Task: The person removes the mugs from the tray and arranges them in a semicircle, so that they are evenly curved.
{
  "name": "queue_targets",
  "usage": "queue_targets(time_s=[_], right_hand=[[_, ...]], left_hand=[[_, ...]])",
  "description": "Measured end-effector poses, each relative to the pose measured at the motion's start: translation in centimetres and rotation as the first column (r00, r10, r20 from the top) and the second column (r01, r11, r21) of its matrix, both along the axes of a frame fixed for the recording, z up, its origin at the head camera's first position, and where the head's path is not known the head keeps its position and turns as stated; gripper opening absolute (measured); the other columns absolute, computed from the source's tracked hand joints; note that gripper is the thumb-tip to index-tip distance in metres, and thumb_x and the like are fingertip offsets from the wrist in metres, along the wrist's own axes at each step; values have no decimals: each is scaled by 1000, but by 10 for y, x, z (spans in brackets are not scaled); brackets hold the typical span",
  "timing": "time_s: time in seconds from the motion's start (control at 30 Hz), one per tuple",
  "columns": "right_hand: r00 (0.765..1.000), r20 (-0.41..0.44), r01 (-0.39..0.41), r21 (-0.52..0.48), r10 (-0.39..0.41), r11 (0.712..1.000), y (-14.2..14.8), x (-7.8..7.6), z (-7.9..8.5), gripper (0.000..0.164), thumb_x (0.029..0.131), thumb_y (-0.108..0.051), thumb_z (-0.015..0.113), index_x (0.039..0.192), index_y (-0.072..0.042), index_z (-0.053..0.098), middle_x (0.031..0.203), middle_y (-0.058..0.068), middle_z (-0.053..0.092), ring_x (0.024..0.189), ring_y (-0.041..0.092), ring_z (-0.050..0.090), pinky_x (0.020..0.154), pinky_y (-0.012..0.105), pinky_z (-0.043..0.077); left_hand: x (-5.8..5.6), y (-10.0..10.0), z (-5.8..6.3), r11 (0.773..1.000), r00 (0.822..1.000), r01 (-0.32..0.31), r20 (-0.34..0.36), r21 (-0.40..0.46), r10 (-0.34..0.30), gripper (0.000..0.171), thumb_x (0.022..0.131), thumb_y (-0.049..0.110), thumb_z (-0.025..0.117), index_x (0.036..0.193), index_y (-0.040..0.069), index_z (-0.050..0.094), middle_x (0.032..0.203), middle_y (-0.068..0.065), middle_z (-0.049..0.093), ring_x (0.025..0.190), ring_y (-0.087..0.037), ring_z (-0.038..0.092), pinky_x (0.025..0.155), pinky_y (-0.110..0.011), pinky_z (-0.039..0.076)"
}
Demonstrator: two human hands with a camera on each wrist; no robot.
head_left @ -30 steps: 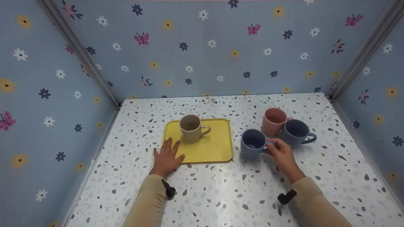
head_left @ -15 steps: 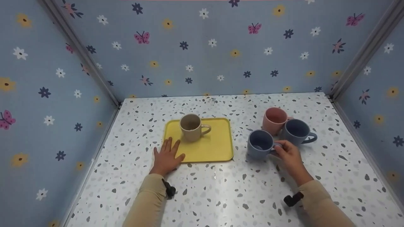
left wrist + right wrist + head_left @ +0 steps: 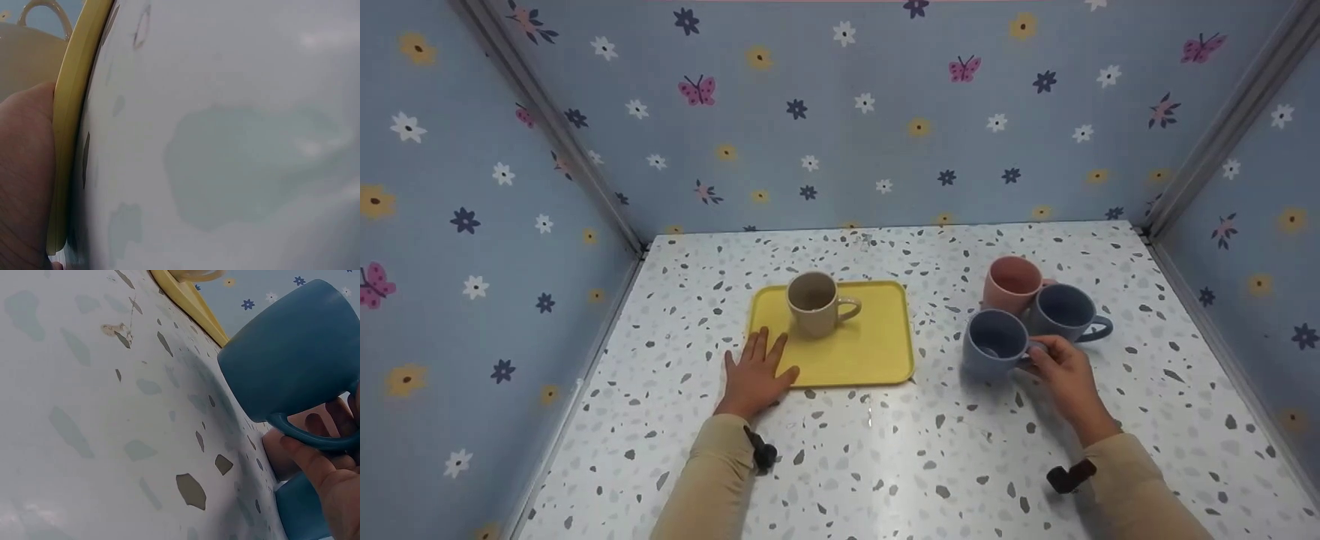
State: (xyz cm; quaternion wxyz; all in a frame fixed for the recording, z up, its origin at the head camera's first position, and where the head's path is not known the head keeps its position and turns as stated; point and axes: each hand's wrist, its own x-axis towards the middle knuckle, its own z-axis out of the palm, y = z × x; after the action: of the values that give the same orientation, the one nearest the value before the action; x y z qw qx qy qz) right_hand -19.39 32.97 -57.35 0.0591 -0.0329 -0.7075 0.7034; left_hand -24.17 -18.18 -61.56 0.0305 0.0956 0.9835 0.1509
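My right hand (image 3: 1065, 375) pinches the handle of a blue mug (image 3: 992, 352), which stays upright. In the right wrist view that mug (image 3: 292, 354) hangs above the speckled table, with a shadow under it. Right behind it in the head view are a pink mug (image 3: 1011, 289) and a second blue mug (image 3: 1061, 315), whose handle points right. My left hand (image 3: 756, 376) lies with fingers spread on the left front corner of a yellow tray (image 3: 877, 360). A beige mug (image 3: 814, 307) stands on that tray, its handle to the right.
The white speckled table (image 3: 840, 465) carries everything. Blue walls (image 3: 855, 150) with flowers and butterflies close off the back and both sides. Each wrist wears a small black camera (image 3: 765, 454). Bare tabletop lies between the tray and the group of mugs.
My right hand has carried the blue mug to the right, away from the tray and close in front of the pink and second blue mugs. My left hand has stayed still.
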Motion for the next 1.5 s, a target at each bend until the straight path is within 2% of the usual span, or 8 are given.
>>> queue_targets(time_s=[0.17, 0.3, 0.43, 0.7, 1.0, 1.17, 1.3, 1.5], right_hand=[[1000, -7, 12, -13, -12, 1000, 6, 3, -3, 23, 99, -1, 61, 116, 15, 58, 95, -2, 70, 87, 10, 72, 80, 29, 59], [1000, 1, 2, -2, -2, 1000, 11, 5, -4, 34, 99, -7, 63, 120, 19, 53, 98, 2, 70, 89, 10, 72, 81, 29, 59], [1000, 20, -4, 24, 4, 1000, 16, 7, -7, 39, 99, -12, 65, 122, 18, 54, 104, 7, 69, 93, 10, 71, 84, 32, 59], [999, 53, -14, 77, 10, 997, 22, 9, -10, 32, 101, -14, 62, 121, 11, 58, 107, 1, 68, 98, 8, 70, 88, 32, 57], [998, 61, 24, 41, -27, 999, 23, 11, -8, 21, 100, -8, 62, 115, 7, 62, 99, -5, 69, 92, 6, 71, 82, 28, 58], [999, 52, 15, 60, -18, 998, 30, 14, -8, 26, 101, -11, 62, 118, 9, 59, 100, -6, 70, 92, 7, 73, 76, 27, 59], [999, 51, -2, 43, 0, 999, 36, 15, -8, 37, 100, -13, 63, 123, 16, 54, 102, -4, 70, 95, 7, 71, 83, 28, 58], [997, 71, -31, 50, 28, 998, 45, 17, -8, 40, 101, -17, 63, 125, 13, 54, 104, -4, 69, 98, 6, 69, 86, 28, 58]], left_hand=[[-1, 0, 0, 1000, 1000, 0, 17, -16, 0, 74, 100, 57, 45, 161, 19, 30, 168, -17, 14, 155, -36, 9, 112, -75, 5], [-2, 0, 0, 1000, 999, 0, 39, -23, 1, 74, 100, 58, 44, 162, 20, 28, 169, -17, 12, 155, -36, 8, 112, -76, 3], [-3, -1, -1, 999, 999, 2, 54, -42, 1, 75, 101, 60, 42, 162, 20, 26, 169, -16, 10, 155, -36, 6, 112, -76, 3], [-2, -2, -2, 999, 999, 5, 46, -34, -3, 75, 100, 60, 42, 162, 21, 26, 169, -16, 11, 155, -36, 8, 112, -76, 4], [-1, 0, 2, 999, 999, 4, 46, -41, -2, 74, 101, 58, 43, 162, 20, 28, 169, -17, 12, 155, -36, 8, 112, -76, 5], [-3, 1, 3, 999, 998, 5, 67, -46, -2, 75, 101, 60, 41, 163, 20, 24, 169, -16, 8, 155, -36, 5, 112, -75, 2], [-3, 1, 3, 999, 997, -2, 71, -53, 6, 75, 101, 61, 40, 163, 22, 23, 169, -15, 8, 156, -35, 4, 113, -75, 2], [-1, 1, 3, 999, 998, -1, 68, -44, 4, 74, 101, 60, 40, 163, 21, 23, 169, -15, 7, 156, -35, 4, 113, -75, 2]])
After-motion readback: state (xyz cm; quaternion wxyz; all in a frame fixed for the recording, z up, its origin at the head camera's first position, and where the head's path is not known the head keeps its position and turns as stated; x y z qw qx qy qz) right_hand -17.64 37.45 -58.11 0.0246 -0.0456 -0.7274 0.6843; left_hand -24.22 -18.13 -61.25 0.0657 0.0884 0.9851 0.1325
